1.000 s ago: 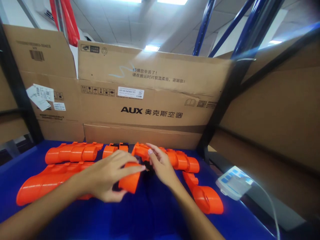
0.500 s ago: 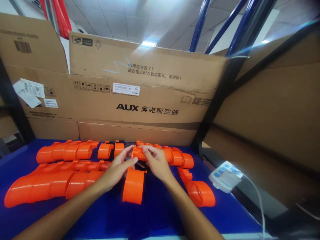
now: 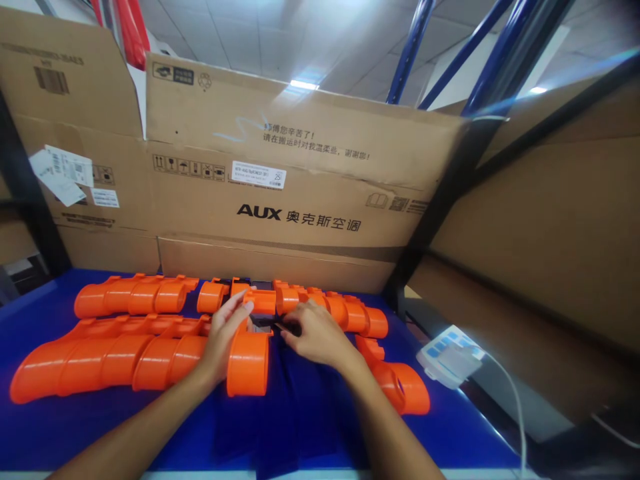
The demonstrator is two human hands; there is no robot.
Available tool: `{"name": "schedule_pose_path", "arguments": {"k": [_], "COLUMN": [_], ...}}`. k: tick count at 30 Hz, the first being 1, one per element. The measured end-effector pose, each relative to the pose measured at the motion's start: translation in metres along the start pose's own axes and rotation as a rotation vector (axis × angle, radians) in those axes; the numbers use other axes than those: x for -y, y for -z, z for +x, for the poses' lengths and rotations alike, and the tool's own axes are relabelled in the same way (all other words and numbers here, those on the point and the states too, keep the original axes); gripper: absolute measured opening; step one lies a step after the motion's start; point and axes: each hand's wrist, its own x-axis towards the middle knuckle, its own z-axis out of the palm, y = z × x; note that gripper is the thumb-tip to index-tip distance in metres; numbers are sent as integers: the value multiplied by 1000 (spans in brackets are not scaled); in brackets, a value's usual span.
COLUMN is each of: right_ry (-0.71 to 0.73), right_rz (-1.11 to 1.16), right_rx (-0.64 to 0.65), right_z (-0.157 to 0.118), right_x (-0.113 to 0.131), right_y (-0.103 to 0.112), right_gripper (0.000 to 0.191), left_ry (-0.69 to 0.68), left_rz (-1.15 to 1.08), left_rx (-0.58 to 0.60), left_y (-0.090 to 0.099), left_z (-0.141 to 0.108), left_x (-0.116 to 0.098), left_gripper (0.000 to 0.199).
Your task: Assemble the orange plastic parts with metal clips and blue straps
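Note:
My left hand (image 3: 226, 333) is closed around an orange plastic piece (image 3: 261, 303), its thumb along the near side. Just below it sits a wide orange ring (image 3: 248, 365), close to the left wrist; whether the two are joined I cannot tell. My right hand (image 3: 316, 333) has its fingers curled and pinched at a small dark item (image 3: 281, 325) beside the held piece; what it is stays hidden behind the fingers. Dark blue straps or cloth (image 3: 290, 413) hang down the middle below both hands.
Rows of nested orange rings lie at left, a back row (image 3: 130, 295) and a front row (image 3: 100, 363). More orange rings (image 3: 357, 315) stand behind my right hand, others (image 3: 407, 387) to its right. A white device with a cable (image 3: 450, 357) sits right. A cardboard wall (image 3: 300, 253) stands behind.
Both hands have parted slightly; the left moved left with the orange piece. The right let go of that piece and dropped to the dark item. The wide ring shifted left.

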Motion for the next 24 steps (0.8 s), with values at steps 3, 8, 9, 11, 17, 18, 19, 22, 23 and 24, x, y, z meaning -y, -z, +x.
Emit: {"name": "schedule_pose_path", "arguments": {"k": [3, 8, 9, 11, 17, 18, 19, 22, 23, 24], "right_ry": [1, -33, -50, -80, -154, -161, -159, -142, -138, -135], "right_rz": [-43, -113, -119, -114, 94, 139, 180, 284, 314, 342], "right_rx": [54, 42, 31, 3, -73, -73, -68, -54, -51, -49], "right_z": [0, 1, 2, 2, 0, -1, -2, -3, -3, -3], "right_x": [4, 6, 6, 4, -21, -26, -31, -41, -43, -44], "right_y": [-3, -7, -6, -4, 6, 7, 8, 8, 8, 8], "right_gripper": [12, 13, 13, 14, 14, 15, 16, 15, 14, 13], "left_ry": [14, 24, 20, 7, 19, 23, 26, 26, 24, 20], "left_rz": [9, 43, 47, 54, 57, 59, 64, 84, 91, 98], "left_rx": [27, 49, 47, 44, 45, 46, 46, 51, 52, 52], "left_y": [-1, 2, 2, 2, 2, 3, 3, 4, 4, 4], "left_z": [-1, -2, -2, -3, -4, -4, -4, -4, -5, -5], "left_x": [1, 1, 0, 0, 0, 0, 0, 0, 0, 0], "left_gripper": [65, 66, 65, 63, 69, 71, 72, 73, 73, 73]}}
